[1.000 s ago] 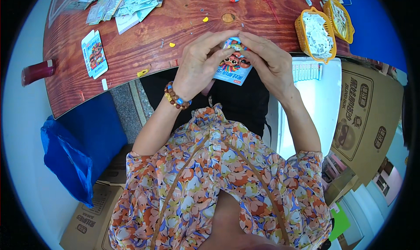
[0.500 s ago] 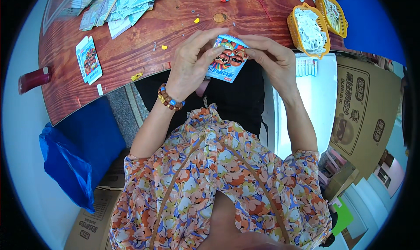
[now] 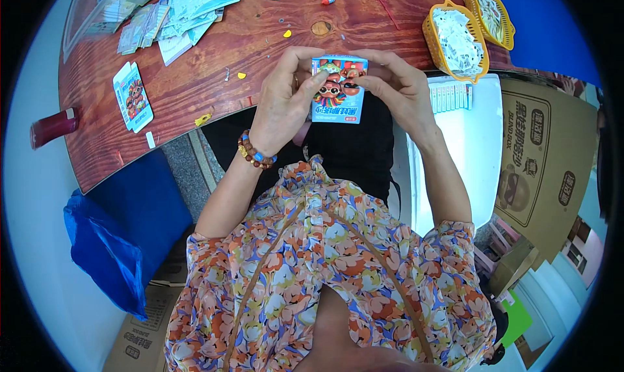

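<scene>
Blue box (image 3: pixel 339 105) between left grip (image 3: pixel 282 97) and right grip (image 3: pixel 406 97), near a wooden table (image 3: pixel 195 79)

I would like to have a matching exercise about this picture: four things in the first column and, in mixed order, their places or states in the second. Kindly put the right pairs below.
Column one
1. Central printed box
2. Beaded bracelet
3. Dark red container
4. Nearer yellow basket

Column two
A. Around the left wrist
B. Holding small white pieces
C. Between the left hand and right hand
D. At the table's left edge

Right pairs: 1-C, 2-A, 3-D, 4-B
</scene>
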Motion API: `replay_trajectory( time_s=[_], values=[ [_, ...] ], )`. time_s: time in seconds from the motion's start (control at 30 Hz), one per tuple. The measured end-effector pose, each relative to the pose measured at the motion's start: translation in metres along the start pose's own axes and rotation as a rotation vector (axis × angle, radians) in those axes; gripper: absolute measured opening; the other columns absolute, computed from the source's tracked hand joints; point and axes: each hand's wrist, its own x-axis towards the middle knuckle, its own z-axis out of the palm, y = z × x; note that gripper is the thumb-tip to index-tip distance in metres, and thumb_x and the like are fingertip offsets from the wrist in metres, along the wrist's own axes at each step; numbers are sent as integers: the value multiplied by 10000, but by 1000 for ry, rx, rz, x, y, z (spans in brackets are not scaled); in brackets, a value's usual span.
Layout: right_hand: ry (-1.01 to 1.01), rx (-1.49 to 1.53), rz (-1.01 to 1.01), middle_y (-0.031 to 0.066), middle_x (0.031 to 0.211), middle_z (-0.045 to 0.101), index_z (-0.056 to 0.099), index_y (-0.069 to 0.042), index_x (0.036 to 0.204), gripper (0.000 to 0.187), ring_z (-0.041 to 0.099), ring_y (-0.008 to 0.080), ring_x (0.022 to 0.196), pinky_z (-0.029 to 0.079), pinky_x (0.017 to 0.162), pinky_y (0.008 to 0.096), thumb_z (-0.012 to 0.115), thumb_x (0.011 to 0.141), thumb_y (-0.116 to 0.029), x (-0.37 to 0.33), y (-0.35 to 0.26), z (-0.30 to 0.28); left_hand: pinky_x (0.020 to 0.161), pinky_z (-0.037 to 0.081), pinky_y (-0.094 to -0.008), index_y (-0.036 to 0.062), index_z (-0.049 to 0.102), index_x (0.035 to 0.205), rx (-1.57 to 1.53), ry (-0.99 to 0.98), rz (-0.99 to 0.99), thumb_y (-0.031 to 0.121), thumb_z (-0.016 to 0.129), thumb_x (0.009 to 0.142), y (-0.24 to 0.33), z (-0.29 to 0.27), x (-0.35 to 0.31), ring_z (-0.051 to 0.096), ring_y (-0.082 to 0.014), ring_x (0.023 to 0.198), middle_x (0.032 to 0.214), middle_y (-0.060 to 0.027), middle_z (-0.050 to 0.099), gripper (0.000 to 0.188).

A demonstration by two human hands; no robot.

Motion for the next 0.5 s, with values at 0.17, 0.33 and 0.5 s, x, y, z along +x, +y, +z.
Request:
replay_trajectory(
  time_s=[0.17,0.33,0.5],
  values=[
    [-2,157,-15,103,1157,657,609,22,1244,326,646,146,1051,548,885,270,641,923,-24,2,-5,1,734,529,-234,15,611,1222,33,-110,83,58,659,919,6,-1,3,640,-84,838,947,-35,612,310],
    [42,-39,-158,91,1101,663,675,6,1138,226,642,135,979,539,810,249,636,916,-1,-5,-5,-4,747,533,-230,26,667,1215,7,-142,68,30,697,878,0,3,5,641,-88,839,1001,-43,572,339],
    [51,-148,-185,82,1058,662,689,9,1083,183,637,123,914,524,774,242,648,905,1,-13,3,-10,707,495,-231,61,702,1167,148,-122,95,49,728,853,-13,11,3,610,-95,826,950,-36,603,316]
  ],
)
